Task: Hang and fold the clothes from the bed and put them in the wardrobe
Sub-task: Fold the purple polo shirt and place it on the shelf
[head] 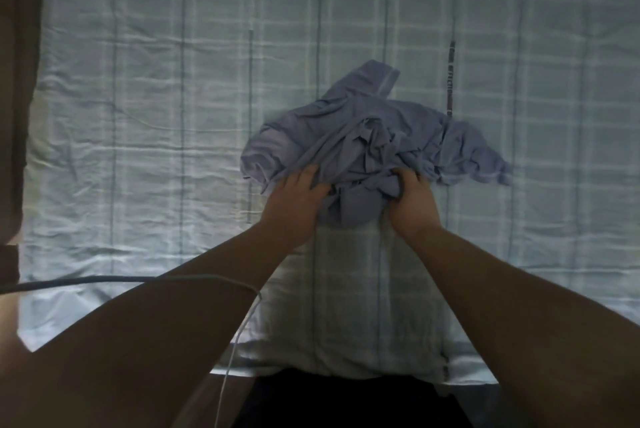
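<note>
Garment (pixel 363 129): blue-lilac, crumpled in a heap on the bed, just right of frame centre.
Left hand (pixel 294 202): grips the heap's near left edge, fingers dug into the cloth.
Right hand (pixel 414 199): fingers curled round a bunch of cloth at the near right edge.
Bed (pixel 138 116): pale checked sheet, creased, fills most of the frame.
Cable (pixel 227 341): thin, white, crosses the left forearm, lower left.

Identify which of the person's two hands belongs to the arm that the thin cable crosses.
The left hand: the thin cable runs across its forearm. No cable is near the right hand. Both hands grip the crumpled blue garment.
</note>
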